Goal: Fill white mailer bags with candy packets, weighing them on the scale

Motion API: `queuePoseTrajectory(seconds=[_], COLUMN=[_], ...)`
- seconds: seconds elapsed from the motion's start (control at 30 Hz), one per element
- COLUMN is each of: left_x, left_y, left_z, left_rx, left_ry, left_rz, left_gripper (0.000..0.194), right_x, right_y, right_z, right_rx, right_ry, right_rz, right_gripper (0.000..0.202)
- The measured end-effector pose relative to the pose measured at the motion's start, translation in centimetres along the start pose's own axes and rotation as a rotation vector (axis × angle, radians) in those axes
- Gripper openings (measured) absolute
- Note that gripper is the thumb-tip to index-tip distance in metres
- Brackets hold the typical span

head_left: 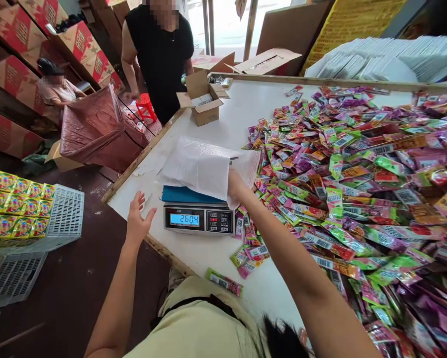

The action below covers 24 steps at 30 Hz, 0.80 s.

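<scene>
A white mailer bag [203, 166] lies on the blue top [189, 194] of a digital scale [200, 220], whose lit display appears to read 2604. At the bag's right-hand end is my right hand [235, 188]; its fingers are hidden by the bag, so I cannot see what they grip. My left hand [139, 217] hangs in the air left of the scale, fingers apart, holding nothing. Many small colourful snack packets [331, 169] lie heaped to the right. One green and pink packet [224, 282] rests by the table's near edge.
The white table [241, 102] has a raised wooden edge. An opened cardboard box [205, 113] stands at its far left corner. White stacked bags [380, 59] lie at the back right. Crates [64, 211] with yellow packs stand left. A person in black [159, 54] stands beyond; another sits farther left.
</scene>
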<state>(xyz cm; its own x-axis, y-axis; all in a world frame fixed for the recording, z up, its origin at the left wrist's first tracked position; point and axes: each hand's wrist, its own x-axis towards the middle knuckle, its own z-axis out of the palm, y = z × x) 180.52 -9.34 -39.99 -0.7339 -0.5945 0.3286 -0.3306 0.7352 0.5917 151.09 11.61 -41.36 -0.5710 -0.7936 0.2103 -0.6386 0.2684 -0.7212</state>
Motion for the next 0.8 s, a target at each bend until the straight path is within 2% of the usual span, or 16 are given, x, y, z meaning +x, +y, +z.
queuePoseTrajectory(seconds=[0.07,0.17,0.3,0.4,0.53,0.67,0.8], left_x=[-0.3,-0.3,0.1,0.2,0.1,-0.2,-0.3], left_y=[-0.4,-0.5,-0.2,-0.1,-0.1,-0.1,-0.2], left_z=[-0.1,0.2,1.0,1.3,1.1,1.0,1.0], left_rx=[-0.003,-0.019,-0.028,-0.034,-0.033,-0.039,-0.052], left_ry=[-0.004,-0.022,-0.032,-0.034,-0.019,-0.017,-0.021], left_rz=[-0.037,-0.042,0.001,0.022,0.014,0.013,0.005], left_gripper=[0.078,0.076,0.07,0.069,0.07,0.071,0.071], right_x=[-0.9,-2.9,-6.1,-8.6,-11.3,-12.4,-13.7], right_y=[0.0,0.0,0.4,1.1,1.2,0.2,0.3], right_z=[-1.0,-3.7,-7.3,-9.2,-10.8,-11.8,-12.6], right_rx=[-0.042,-0.151,-0.307,-0.301,-0.204,-0.156,-0.056], right_ry=[0.006,0.043,0.088,0.177,0.272,0.305,0.371], right_rz=[0.083,0.179,0.25,0.286,0.38,0.539,0.606], right_gripper=[0.044,0.049,0.054,0.051,0.051,0.054,0.058])
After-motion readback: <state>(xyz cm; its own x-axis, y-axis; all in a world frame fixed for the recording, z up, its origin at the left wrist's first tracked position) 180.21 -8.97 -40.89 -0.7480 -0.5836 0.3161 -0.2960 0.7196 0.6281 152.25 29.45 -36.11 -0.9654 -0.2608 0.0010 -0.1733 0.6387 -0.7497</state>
